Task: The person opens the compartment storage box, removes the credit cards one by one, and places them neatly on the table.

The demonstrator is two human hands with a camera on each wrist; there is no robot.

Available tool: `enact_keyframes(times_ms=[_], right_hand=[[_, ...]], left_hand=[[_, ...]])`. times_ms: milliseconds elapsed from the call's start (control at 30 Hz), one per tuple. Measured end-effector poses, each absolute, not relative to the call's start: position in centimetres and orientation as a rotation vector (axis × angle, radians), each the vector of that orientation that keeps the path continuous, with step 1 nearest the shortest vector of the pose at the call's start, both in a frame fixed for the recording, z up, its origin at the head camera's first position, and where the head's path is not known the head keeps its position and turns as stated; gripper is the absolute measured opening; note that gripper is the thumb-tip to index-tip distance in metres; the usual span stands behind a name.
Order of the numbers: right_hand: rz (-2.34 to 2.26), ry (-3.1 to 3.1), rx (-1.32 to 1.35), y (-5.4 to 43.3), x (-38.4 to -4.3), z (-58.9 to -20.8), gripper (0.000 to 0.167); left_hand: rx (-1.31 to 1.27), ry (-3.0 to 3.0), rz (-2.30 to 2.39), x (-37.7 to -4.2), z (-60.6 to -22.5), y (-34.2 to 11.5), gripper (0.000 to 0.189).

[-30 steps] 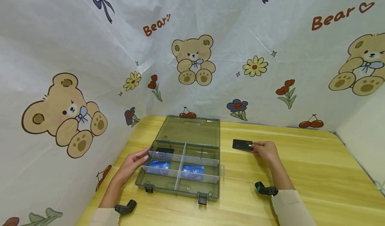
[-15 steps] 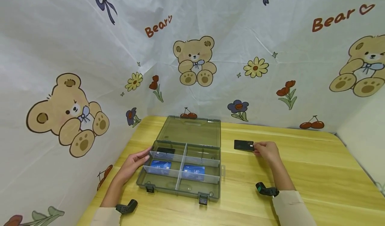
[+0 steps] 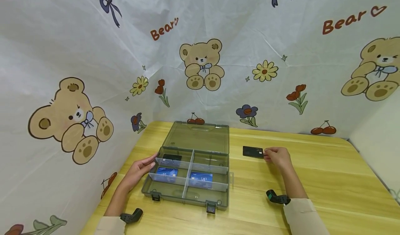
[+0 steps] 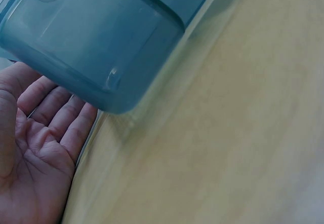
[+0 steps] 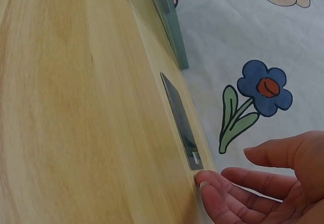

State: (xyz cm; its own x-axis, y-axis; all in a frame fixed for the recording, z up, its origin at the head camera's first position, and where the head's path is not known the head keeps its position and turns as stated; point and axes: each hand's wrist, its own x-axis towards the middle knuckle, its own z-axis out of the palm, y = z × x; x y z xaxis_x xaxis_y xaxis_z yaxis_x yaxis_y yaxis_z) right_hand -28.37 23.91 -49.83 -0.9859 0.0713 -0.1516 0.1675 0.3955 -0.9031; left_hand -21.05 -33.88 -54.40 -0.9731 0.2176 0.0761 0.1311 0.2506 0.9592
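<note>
A black card lies on the table to the right of the box. At its right end is my right hand; in the right wrist view the thumb stands apart from the fingers, with fingertips at the card's edge. My left hand rests with fairly straight fingers against the left side of a grey see-through divided box, whose lid is folded back. A blue card lies in the middle left compartment, and a blue VIP card in the middle right. The back left compartment holds something black.
The wood-grain table ends at a white cloth printed with bears and flowers, behind and to the left. Two latches, one of them the right latch, hang at the box's front. Black wrist devices sit on both forearms.
The right thumb and fingers, earlier at the card's end as if pinching it, have eased off, and the card lies flat. The left hand and box have stayed put.
</note>
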Motion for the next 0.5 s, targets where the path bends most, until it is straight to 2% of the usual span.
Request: enact_keyframes(times_ms=[500], right_hand=[[-1.652,2.655,0.125,23.5,-27.6,-47.2,0.048]], left_hand=[[0.347,2.450,1.817,-21.0,-54.5,-33.9,0.053]])
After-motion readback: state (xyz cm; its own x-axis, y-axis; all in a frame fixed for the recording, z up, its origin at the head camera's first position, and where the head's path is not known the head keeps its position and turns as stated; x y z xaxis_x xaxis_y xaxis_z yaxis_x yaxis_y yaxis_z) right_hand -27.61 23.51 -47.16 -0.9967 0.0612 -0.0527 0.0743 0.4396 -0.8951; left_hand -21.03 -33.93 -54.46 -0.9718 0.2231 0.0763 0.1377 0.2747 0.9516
